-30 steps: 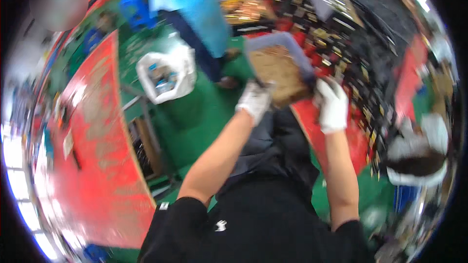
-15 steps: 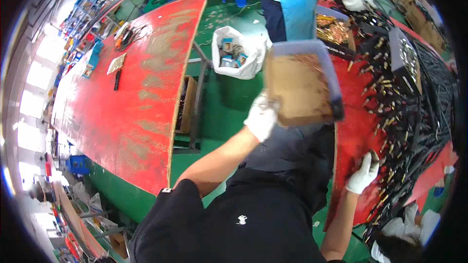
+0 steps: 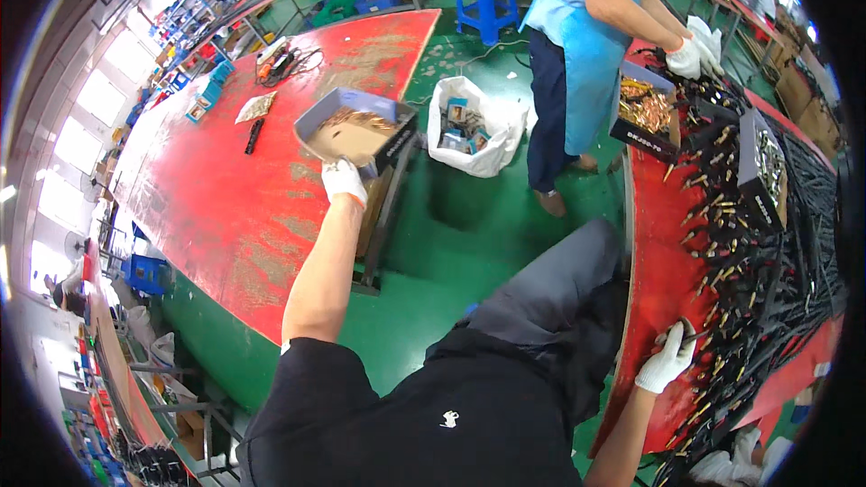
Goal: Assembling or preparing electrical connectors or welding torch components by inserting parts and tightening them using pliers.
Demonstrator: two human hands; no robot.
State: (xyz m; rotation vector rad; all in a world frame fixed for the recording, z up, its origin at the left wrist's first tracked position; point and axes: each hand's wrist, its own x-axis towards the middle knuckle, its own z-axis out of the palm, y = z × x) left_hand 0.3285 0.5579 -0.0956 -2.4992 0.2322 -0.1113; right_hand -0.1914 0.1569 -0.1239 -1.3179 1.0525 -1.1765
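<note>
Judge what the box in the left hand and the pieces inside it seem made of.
Box: probably matte cardboard, from its brown floor and thin, flat walls.
Pieces: likely shiny metal, from their coppery glints; too small to tell which metal.

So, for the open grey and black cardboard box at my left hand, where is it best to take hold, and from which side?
Probably the near wall of the open grey and black cardboard box, coming from your side, where the white-gloved left hand is. The raised wall gives a thin edge for the grip. The small copper-coloured pieces lie toward the far side.
</note>
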